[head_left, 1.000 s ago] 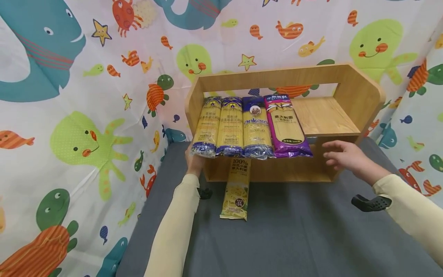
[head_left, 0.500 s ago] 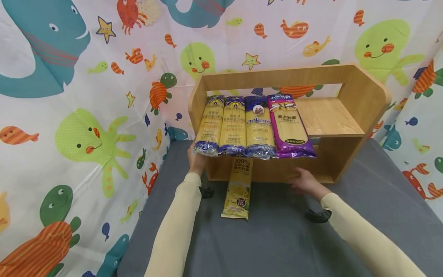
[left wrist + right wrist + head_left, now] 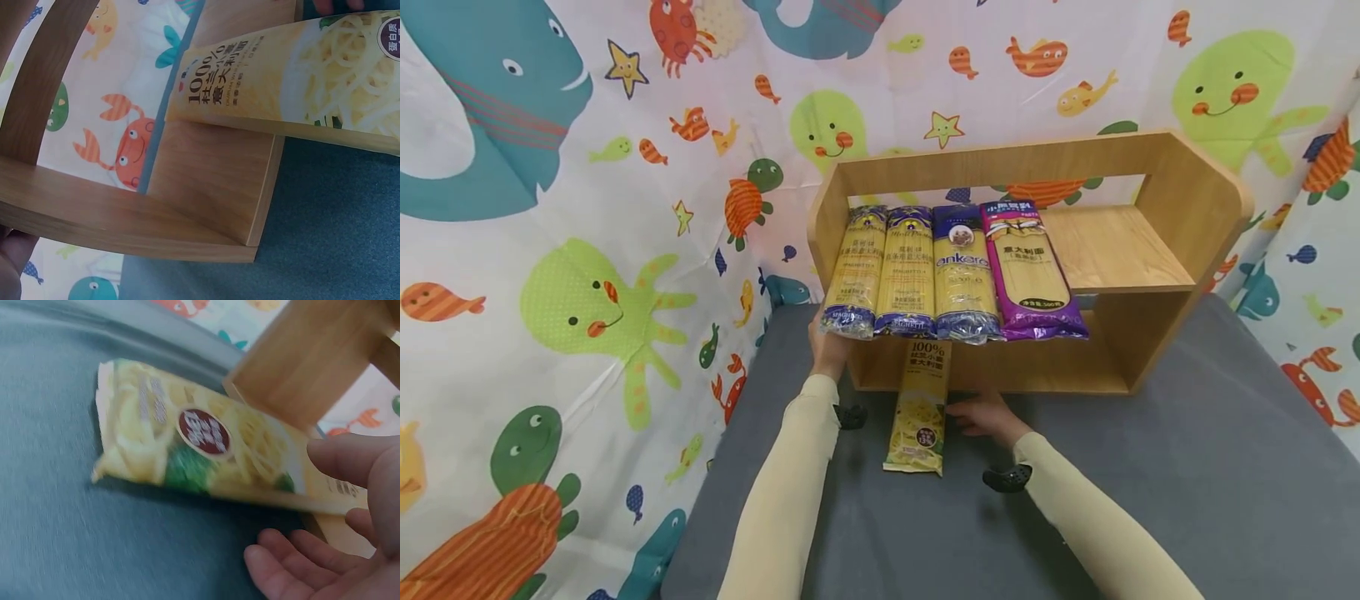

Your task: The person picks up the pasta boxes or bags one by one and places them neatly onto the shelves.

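A yellow pasta pack (image 3: 919,400) lies on the lower board of the wooden shelf (image 3: 1037,371), with its printed end sticking out over the grey table. At the pack's right side is my right hand (image 3: 988,417), its fingertips close to the edge. In the right wrist view, the thumb and fingers (image 3: 281,572) of that hand are spread apart around the pack's side. My left hand (image 3: 829,352) grips the shelf's left side panel, partly hidden by the panel and the bags above.
On the upper board, two matching spaghetti bags (image 3: 857,271), (image 3: 906,271), a blue-topped Ankara bag (image 3: 964,275) and a purple pasta bag (image 3: 1033,271) lie side by side, their ends overhanging the front. A cloth with sea animals (image 3: 625,150) hangs behind the grey table (image 3: 1150,492).
My right hand has moved left from beside the shelf's right end to the pasta pack. The left hand stays on the side panel, and the bags keep their places.
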`<action>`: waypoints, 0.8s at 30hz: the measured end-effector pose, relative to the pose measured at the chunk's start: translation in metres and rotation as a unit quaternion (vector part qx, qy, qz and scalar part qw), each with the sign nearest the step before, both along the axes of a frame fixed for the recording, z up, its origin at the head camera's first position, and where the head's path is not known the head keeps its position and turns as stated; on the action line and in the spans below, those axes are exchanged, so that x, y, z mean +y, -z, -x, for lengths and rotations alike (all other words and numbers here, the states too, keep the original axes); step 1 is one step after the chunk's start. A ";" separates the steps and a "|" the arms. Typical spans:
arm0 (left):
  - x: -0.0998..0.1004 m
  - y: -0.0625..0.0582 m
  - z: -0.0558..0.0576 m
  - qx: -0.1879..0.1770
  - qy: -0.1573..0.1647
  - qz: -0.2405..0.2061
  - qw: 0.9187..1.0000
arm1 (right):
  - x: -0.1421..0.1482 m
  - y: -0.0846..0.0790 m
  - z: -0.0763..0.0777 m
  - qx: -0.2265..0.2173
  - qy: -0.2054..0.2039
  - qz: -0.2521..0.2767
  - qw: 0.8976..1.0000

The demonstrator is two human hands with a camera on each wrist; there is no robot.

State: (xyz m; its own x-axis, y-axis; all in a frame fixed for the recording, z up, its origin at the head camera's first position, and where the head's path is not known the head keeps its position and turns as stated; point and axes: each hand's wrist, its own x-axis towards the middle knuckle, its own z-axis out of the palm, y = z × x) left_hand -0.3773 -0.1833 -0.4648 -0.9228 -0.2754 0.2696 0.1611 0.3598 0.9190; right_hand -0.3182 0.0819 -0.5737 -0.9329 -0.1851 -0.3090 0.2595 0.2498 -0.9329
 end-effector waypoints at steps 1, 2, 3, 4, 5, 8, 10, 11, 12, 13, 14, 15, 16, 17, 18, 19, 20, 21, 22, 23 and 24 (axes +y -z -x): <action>0.000 0.001 0.000 -0.001 -0.001 -0.001 1.000 | -0.004 0.001 0.000 0.000 0.004 0.005 1.000; 0.000 0.001 0.000 -0.002 -0.003 0.002 1.000 | -0.009 0.001 0.000 0.001 0.007 0.007 1.000; 0.000 0.002 0.000 -0.002 -0.004 0.003 1.000 | -0.012 0.002 0.000 0.001 0.011 0.009 1.000; 0.000 0.002 0.000 -0.001 -0.006 0.007 1.000 | -0.016 0.002 0.001 0.003 0.012 0.009 1.000; 0.000 0.002 0.000 -0.001 -0.007 0.007 1.000 | -0.019 0.002 0.001 0.004 0.017 0.009 1.000; 0.000 0.003 0.000 -0.001 -0.010 0.005 1.000 | -0.027 0.004 0.003 0.009 0.029 0.004 1.000; 0.001 0.003 0.000 0.002 -0.010 0.001 1.000 | -0.031 0.004 0.004 0.015 0.035 0.005 0.999; 0.001 0.003 0.000 0.004 -0.010 -0.003 1.000 | -0.033 0.004 0.006 0.018 0.036 0.004 0.999; 0.001 0.003 0.001 0.006 -0.010 -0.006 1.000 | -0.035 0.005 0.007 0.025 0.032 0.004 0.999; 0.000 0.003 0.001 0.009 -0.011 -0.007 1.000 | -0.036 0.004 0.008 0.032 0.029 0.004 0.999; 0.001 0.004 0.001 0.011 -0.011 -0.009 1.000 | -0.038 0.005 0.009 0.037 0.028 0.001 0.999; 0.000 0.004 0.001 0.013 -0.012 -0.010 1.000 | -0.039 0.005 0.010 0.040 0.030 0.001 0.999; 0.000 0.004 0.001 0.013 -0.013 -0.013 1.000 | -0.040 0.006 0.011 0.046 0.030 -0.004 0.998; 0.000 0.005 0.001 0.015 -0.013 -0.009 1.000 | -0.042 0.007 0.012 0.051 0.030 -0.013 0.998; 0.001 0.005 0.001 0.015 -0.015 -0.006 1.000 | -0.043 0.007 0.013 0.059 0.032 -0.022 0.998; 0.001 0.005 0.001 0.016 -0.017 -0.004 1.000 | -0.044 0.008 0.013 0.064 0.036 -0.032 0.997; 0.001 0.005 0.002 0.016 -0.017 -0.001 1.000 | -0.045 0.009 0.014 0.067 0.039 -0.041 0.996; 0.001 0.005 0.002 0.017 -0.020 0.003 1.000 | -0.045 0.010 0.014 0.071 0.041 -0.049 0.995; 0.000 0.006 0.002 0.019 -0.021 0.005 1.000 | -0.046 0.011 0.014 0.075 0.043 -0.057 0.995; 0.000 0.005 0.003 0.020 -0.021 0.005 1.000 | -0.048 0.012 0.014 0.079 0.044 -0.063 0.994; 0.000 0.006 0.003 0.019 -0.020 0.002 1.000 | -0.049 0.013 0.014 0.081 0.047 -0.069 0.993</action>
